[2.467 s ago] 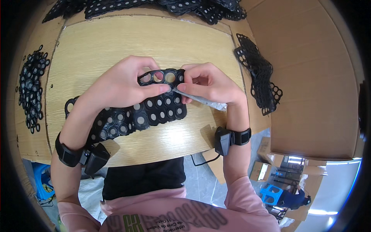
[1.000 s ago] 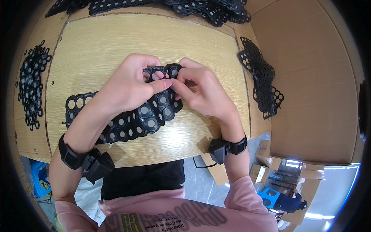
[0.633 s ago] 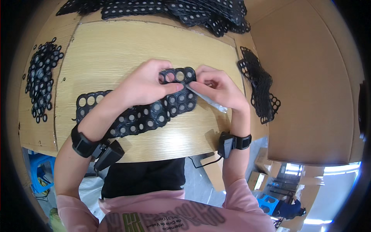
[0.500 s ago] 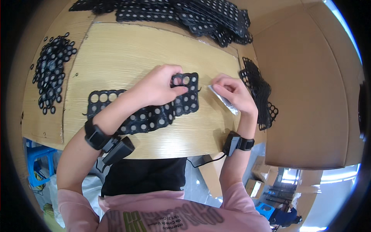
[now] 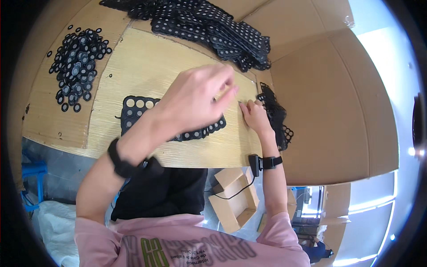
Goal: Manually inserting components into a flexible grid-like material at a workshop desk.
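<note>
My left hand (image 5: 195, 95) is raised over the table, slightly blurred, its fingers curled toward the thumb; whatever it may hold cannot be made out. Beneath it lies a black sheet of joined rings (image 5: 129, 113), partly hidden by the hand and forearm. Most of its visible rings have pale grey centres, while several along the far left edge show the table through them. My right hand (image 5: 256, 116) is low at the right side of the table, fingers bent and close together. What is under or in those fingers is hidden. Right beside it is a stack of black ring sheets (image 5: 275, 115).
A heap of loose black rings with grey centres (image 5: 78, 66) lies at the left. Many black ring sheets (image 5: 209, 31) are piled along the far side. Cardboard walls (image 5: 338, 102) rise at the right. An open cardboard box (image 5: 233, 202) stands on the floor below.
My left hand has let go of the ring sheet and lifted. My right hand has lowered toward the right-hand stack; the silvery strip it held no longer shows clearly. The view has shifted.
</note>
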A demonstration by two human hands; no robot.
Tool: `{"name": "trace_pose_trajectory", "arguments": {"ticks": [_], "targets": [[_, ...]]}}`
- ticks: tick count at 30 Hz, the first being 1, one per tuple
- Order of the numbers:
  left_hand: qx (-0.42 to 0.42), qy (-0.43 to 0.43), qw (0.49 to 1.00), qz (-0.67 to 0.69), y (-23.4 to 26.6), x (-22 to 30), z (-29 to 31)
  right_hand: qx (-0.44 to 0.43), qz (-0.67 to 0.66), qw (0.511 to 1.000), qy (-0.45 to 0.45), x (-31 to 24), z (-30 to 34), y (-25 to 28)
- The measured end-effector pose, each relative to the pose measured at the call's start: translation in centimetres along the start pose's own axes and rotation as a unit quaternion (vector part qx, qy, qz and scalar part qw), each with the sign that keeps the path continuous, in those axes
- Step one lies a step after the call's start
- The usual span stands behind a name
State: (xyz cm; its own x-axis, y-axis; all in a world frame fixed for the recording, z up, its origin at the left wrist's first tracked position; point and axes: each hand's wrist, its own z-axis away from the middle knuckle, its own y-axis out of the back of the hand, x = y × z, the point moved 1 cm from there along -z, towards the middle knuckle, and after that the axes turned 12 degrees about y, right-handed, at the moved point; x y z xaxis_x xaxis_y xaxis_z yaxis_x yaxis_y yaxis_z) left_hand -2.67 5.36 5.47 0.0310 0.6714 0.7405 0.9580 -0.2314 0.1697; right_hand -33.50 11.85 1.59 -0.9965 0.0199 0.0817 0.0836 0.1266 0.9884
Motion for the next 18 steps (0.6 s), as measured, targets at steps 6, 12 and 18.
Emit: {"name": "trace_pose_trajectory", "arguments": {"ticks": [6, 12, 18], "targets": [[0.095, -0.118, 0.985, 0.081, 9.5, 10.9, 10.2, 0.026, -0.017, 0.986, 0.165, -5.9, -2.2, 3.3], [0.001, -0.112, 0.990, 0.085, 10.9, 14.9, 16.7, 0.019, -0.176, 0.939, 0.293, -14.2, -4.5, 2.0], [0.031, -0.086, 0.994, 0.066, 11.6, 15.6, 17.6, -0.051, -0.130, 0.956, 0.257, -13.7, -4.5, 0.6]]}}
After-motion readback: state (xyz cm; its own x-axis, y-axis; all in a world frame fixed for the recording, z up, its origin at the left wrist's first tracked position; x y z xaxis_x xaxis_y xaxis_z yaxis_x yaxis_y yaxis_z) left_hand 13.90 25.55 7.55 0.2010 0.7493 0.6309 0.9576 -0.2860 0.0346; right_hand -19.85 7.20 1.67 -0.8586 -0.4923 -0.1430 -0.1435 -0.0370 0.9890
